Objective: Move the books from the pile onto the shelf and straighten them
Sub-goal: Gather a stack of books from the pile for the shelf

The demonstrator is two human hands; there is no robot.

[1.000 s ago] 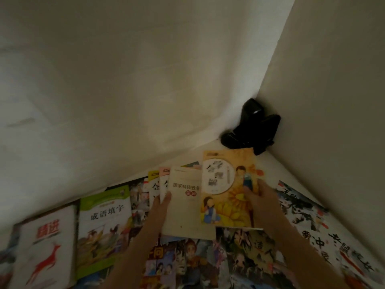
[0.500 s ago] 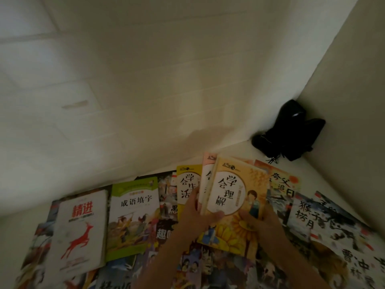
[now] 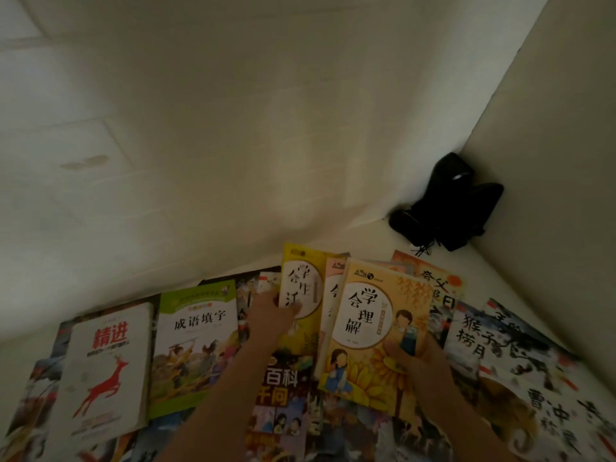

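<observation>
Now off 学会理解 [image 3: 376, 331], left fingers [image 3: 293, 306] pinch the yellow book [image 3: 300, 288]; right fingers [image 3: 400, 351] pinch 学会理解.

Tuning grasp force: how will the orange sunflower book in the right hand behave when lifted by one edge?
The orange sunflower book looks thin with a soft cover, so it will probably sag away from the right hand. It is likely light for its size. The cover seems glossy, so it may slide over the pink book beneath it.

Your left hand [image 3: 271, 313] covers the yellow book [image 3: 301, 295]'s last title character. The pink book [image 3: 333, 288] at its 3 o'clock hides behind the orange book [image 3: 376, 331]. Bottom-edge books blur, cut off.
</observation>
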